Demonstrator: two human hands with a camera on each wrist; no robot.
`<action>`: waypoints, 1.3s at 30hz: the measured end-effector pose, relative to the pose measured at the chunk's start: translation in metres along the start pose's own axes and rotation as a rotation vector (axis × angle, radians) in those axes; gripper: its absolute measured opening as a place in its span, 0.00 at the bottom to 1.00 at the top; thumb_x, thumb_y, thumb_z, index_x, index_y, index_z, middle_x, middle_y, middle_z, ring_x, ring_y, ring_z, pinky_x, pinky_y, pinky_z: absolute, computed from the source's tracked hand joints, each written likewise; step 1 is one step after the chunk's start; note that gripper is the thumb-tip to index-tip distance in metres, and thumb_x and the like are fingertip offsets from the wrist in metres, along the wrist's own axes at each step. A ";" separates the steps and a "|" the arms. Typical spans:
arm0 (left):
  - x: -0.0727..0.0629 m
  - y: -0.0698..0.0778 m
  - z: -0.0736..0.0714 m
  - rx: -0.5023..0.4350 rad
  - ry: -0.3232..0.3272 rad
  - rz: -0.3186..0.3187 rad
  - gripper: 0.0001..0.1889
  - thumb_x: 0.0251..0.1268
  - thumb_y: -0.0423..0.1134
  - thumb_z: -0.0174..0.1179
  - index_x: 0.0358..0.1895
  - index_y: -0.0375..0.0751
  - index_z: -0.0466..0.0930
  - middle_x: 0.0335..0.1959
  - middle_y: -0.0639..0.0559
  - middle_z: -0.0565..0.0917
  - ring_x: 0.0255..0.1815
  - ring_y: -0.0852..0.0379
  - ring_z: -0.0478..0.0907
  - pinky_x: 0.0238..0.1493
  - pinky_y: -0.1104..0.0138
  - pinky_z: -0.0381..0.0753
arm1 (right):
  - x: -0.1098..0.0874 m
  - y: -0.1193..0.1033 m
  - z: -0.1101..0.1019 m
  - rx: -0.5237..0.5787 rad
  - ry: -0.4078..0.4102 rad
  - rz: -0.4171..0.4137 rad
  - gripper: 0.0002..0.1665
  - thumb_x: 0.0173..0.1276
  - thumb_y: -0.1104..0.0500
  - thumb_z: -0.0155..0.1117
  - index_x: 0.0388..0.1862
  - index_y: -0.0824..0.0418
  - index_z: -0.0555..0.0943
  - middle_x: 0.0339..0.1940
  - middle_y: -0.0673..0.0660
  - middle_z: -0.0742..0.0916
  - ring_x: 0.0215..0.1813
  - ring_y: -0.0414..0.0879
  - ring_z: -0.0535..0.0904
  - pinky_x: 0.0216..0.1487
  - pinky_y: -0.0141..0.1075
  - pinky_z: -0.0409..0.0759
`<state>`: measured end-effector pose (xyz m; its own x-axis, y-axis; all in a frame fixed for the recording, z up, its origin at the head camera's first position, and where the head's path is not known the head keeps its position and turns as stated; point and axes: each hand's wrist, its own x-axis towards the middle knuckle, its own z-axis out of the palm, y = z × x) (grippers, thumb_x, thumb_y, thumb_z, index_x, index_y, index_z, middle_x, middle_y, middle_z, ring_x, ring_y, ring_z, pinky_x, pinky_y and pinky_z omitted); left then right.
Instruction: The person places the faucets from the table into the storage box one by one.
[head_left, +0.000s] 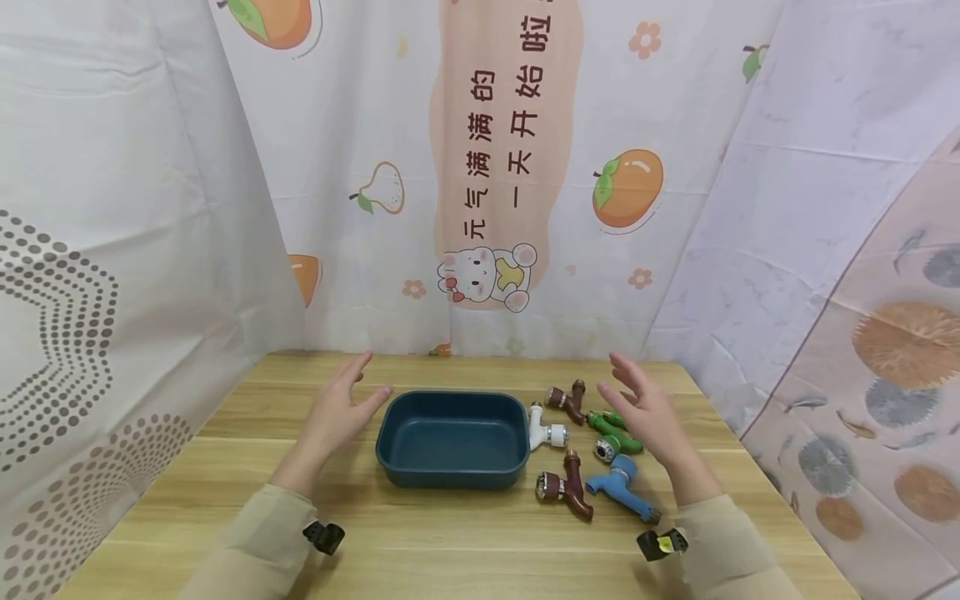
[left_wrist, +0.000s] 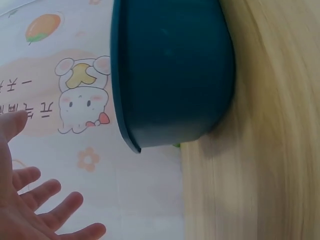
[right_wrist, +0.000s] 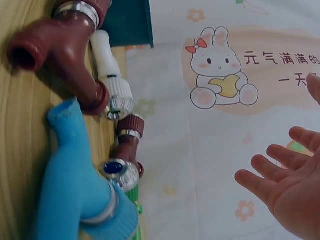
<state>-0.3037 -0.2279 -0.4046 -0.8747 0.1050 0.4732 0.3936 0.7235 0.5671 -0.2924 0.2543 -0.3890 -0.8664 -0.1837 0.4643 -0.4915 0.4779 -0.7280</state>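
My left hand (head_left: 335, 419) hovers at the left end of a dark teal plastic basin (head_left: 453, 479), fingers spread and holding nothing. Its fingers also show spread in the left wrist view, beside the basin wall (left_wrist: 170, 75). Over on the right, my right hand (head_left: 649, 414) is raised above the taps, fingers apart and nothing in them. Nearest to it are a green tap (head_left: 621, 440) and a blue tap (head_left: 621, 487). A white tap (head_left: 542, 429) lies against the basin's right side. One dark red tap (head_left: 573, 487) lies in front, and a brown tap (head_left: 570, 400) behind.
All of this is on a wood-grain table (head_left: 420, 542). A printed curtain (head_left: 360, 275) with fruit and a rabbit hangs behind the table, with more cloth at both sides. Black wrist cameras (head_left: 324, 537) are strapped over the sleeves.
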 end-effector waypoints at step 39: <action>-0.006 -0.001 0.018 -0.265 -0.044 -0.288 0.38 0.71 0.57 0.62 0.75 0.36 0.66 0.70 0.33 0.73 0.62 0.34 0.77 0.60 0.45 0.79 | 0.006 -0.010 0.053 0.496 -0.088 0.269 0.38 0.79 0.50 0.59 0.79 0.63 0.60 0.76 0.68 0.68 0.74 0.67 0.65 0.62 0.58 0.77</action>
<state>-0.3040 -0.2169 -0.4200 -0.9690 -0.0432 0.2432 0.1847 0.5269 0.8296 -0.2978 0.2029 -0.4057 -0.9605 -0.1924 0.2013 -0.2165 0.0614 -0.9743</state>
